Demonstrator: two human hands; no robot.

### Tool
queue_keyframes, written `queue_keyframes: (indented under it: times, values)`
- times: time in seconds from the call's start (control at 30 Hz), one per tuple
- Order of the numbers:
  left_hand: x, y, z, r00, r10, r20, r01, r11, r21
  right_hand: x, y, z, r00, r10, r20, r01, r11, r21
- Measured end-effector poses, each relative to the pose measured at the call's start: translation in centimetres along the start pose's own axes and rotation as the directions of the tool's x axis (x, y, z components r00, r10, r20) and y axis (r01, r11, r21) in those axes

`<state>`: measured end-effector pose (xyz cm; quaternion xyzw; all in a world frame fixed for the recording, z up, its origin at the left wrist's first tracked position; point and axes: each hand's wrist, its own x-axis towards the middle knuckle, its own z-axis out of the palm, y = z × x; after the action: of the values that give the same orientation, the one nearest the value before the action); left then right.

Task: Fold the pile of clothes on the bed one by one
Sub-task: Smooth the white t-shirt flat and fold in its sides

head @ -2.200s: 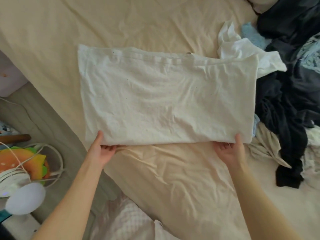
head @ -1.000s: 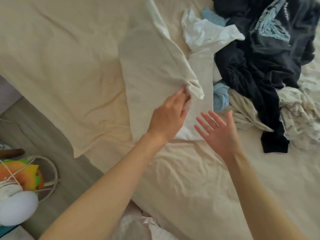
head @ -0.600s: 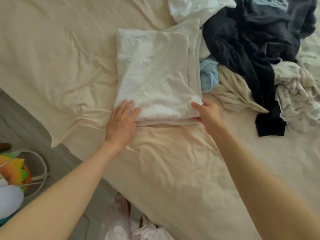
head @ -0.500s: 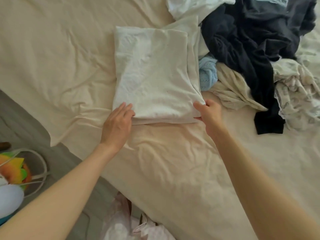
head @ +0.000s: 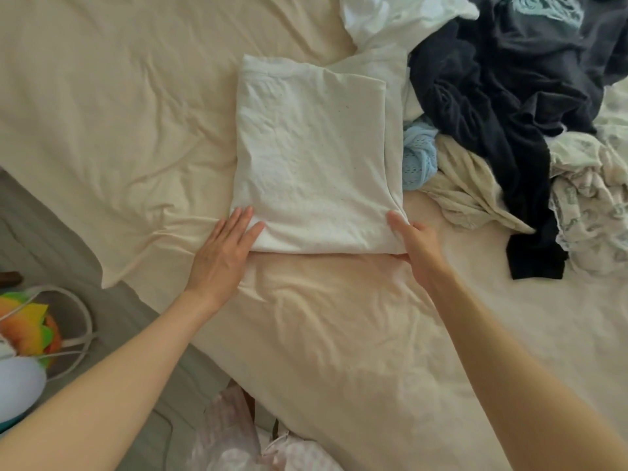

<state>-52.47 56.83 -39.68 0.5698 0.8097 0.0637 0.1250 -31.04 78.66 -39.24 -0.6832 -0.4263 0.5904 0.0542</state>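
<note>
Now that the long white T-shirt (head: 312, 164) has been doubled into a compact rectangle near the bed's (head: 102, 96) left edge, its near hem is pressed by the flat left hand (head: 222, 253) and pinched by the right hand (head: 416, 244); the unfolded pile (head: 509, 107) is next.

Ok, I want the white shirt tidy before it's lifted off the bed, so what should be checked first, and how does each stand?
1. White shirt folded into a compact rectangle: ok.
2. Left hand flat on its near left corner: ok.
3. Right hand gripping the near right corner: ok.
4. Layers aligned: not ok, an under layer sticks out along the right edge.
5. Clear of the unfolded pile: not ok, that right edge touches it.
6. Both hands under the fold: cannot tell.
</note>
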Motion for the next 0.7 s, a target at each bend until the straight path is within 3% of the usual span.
queue_keyframes:
  times: [0.2, 0.27, 0.4, 0.53, 0.6, 0.7]
  values:
    - [-0.7, 0.2, -1.8, 0.998, -0.021, -0.067, 0.011, 0.989, -0.145, -1.8, -0.3, -0.3, 1.000, 0.017, 0.008, -0.019, 0.986, 0.165]
    - [-2.1, 0.5, -3.1, 0.998, -0.050, -0.050, 0.038, 0.976, -0.214, -3.7, -0.1, -0.9, 0.999, 0.000, 0.045, -0.005, 0.995, 0.102]
    - [-7.1, 1.5, -5.1, 0.975, -0.126, 0.182, 0.181, 0.926, -0.330, -8.3, 2.8, -3.0, 0.993, 0.085, 0.088, -0.081, 0.996, -0.040]
    - [-12.2, 3.3, -6.4, 0.853, -0.124, 0.506, 0.335, 0.875, -0.350, -12.7, 7.2, -6.1, 0.940, 0.312, 0.135, -0.296, 0.947, -0.126]
    - [-13.6, 3.7, -7.0, 0.815, -0.137, 0.563, 0.394, 0.844, -0.365, -14.3, 8.8, -7.4, 0.902, 0.404, 0.152, -0.386, 0.913, -0.131]
    - [-13.6, 3.5, -7.9, 0.850, -0.167, 0.500, 0.409, 0.807, -0.426, -15.1, 9.0, -8.1, 0.909, 0.392, 0.143, -0.394, 0.919, -0.014]
